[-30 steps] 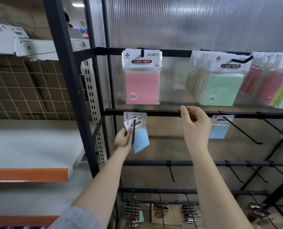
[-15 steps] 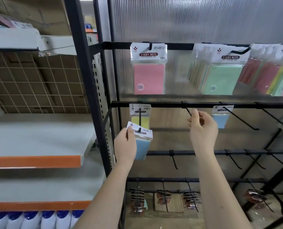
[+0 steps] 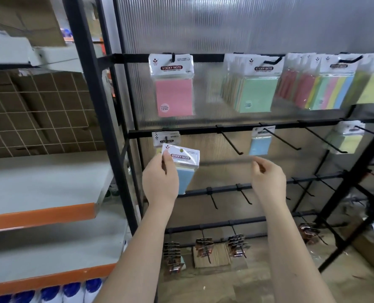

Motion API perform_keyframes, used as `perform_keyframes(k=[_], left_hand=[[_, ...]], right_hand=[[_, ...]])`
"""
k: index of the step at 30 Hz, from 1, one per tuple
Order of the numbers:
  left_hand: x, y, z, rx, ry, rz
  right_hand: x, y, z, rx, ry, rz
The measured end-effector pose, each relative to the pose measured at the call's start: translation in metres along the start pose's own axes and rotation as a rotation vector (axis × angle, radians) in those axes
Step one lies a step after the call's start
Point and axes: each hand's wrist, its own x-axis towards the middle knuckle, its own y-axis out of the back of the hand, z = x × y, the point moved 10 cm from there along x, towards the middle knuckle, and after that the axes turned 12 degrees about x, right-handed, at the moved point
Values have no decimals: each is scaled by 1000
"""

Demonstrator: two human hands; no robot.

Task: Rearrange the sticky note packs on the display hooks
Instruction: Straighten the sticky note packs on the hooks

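Blue sticky note pack (image 3: 185, 169), off its hook, pinched at the header card by L hand (image 3: 160, 182), just below a hung yellow pack (image 3: 166, 138). R hand (image 3: 269, 180) empty, fingers loosely curled, under bare hook (image 3: 231, 142); small blue pack (image 3: 260, 142) hangs above R hand.

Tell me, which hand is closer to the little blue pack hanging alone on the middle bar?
Right. The right hand is just below the hanging blue pack, slightly to its right. The left hand is far off to its left, holding another pack.
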Motion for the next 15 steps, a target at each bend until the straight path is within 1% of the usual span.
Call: perform_keyframes(k=[4,9,13,15], left_hand=[[-1,-13,42,-34,-80,3],[-8,-39,96,-80,-201,6],[-18,-74,122,-124,-213,11],[-24,-91,132,-124,-194,39]], right_hand=[[13,31,20,-51,-34,55],[38,62,64,-78,-116,57],[77,79,97,-97,-128,-3],[107,83,112,-125,-131,-66]])
